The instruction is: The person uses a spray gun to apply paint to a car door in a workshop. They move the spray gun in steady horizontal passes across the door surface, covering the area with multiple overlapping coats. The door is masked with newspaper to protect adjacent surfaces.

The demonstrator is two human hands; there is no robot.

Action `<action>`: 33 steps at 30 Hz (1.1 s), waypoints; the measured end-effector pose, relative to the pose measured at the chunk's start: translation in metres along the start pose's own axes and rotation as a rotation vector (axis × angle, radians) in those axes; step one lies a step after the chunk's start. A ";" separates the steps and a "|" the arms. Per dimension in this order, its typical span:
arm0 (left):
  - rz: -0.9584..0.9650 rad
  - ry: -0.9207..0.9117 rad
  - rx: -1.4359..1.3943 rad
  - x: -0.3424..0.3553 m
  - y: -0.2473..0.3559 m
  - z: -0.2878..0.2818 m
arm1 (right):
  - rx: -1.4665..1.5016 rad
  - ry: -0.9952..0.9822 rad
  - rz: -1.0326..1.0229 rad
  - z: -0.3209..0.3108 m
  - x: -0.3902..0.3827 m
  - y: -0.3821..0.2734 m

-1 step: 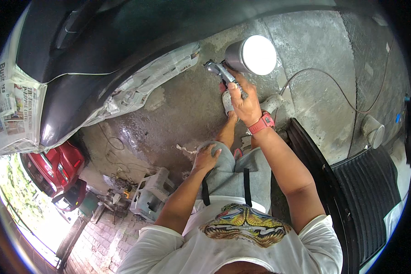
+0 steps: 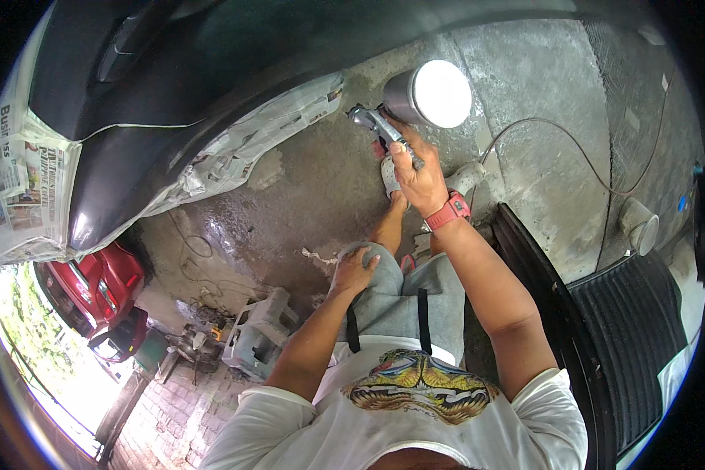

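R hand [image 2: 424, 178] is wrapped round the handle of a spray gun [image 2: 387, 130], whose nozzle end pokes out just ahead & left of the fingers. Just beyond that hand, a grey cup [image 2: 400, 98] w/ white lid, seemingly fixed to the gun. I'd guess stiff metal, prob. top-heavy w/ the cup on, maybe slick if wet; best hold's the handle, cup kept level. L hand [image 2: 355, 270], nearer the body, lies loosely spread on the knee of grey shorts [image 2: 390, 274], gripping nothing. Farther fwd & left of R hand: dark car panel [image 2: 227, 66], newspaper [image 2: 270, 129] along its edge. Off right, a hose [image 2: 540, 120] on the floor [image 2: 525, 70]; can't tell what it's hooked to.
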State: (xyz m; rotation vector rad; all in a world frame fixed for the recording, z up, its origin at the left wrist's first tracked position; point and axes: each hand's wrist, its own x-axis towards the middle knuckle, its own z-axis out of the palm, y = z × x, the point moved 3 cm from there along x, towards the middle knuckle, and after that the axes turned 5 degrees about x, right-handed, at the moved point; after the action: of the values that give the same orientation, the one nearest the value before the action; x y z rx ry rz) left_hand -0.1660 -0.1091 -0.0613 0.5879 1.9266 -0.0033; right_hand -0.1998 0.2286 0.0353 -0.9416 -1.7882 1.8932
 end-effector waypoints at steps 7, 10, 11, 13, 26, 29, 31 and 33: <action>-0.008 -0.001 -0.009 -0.005 0.002 -0.003 | -0.074 0.158 0.107 -0.019 0.020 0.024; -0.009 0.003 -0.016 -0.009 0.000 -0.004 | -0.167 0.244 0.142 -0.033 0.021 0.022; -0.007 0.005 -0.022 -0.010 -0.001 -0.004 | -0.174 0.262 0.127 -0.034 0.021 0.019; -0.015 0.009 -0.023 -0.012 -0.003 -0.004 | -0.191 0.244 0.142 -0.037 0.019 0.013; -0.036 0.029 -0.096 -0.031 0.017 -0.030 | 0.007 -0.117 -0.010 0.037 -0.019 -0.097; -0.145 0.010 -0.111 -0.045 0.031 -0.050 | -0.013 -0.109 -0.037 0.024 -0.022 -0.121; -0.151 -0.006 -0.147 -0.044 0.025 -0.051 | -0.033 -0.035 0.069 0.004 -0.023 -0.128; -0.143 -0.001 -0.187 -0.042 0.019 -0.053 | -0.039 0.068 0.103 -0.019 -0.026 -0.140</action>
State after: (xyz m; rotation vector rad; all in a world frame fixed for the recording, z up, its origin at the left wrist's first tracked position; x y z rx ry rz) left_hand -0.1913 -0.0951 0.0031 0.3244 1.9387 0.0845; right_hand -0.1933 0.2431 0.1784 -1.1182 -1.7741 1.8698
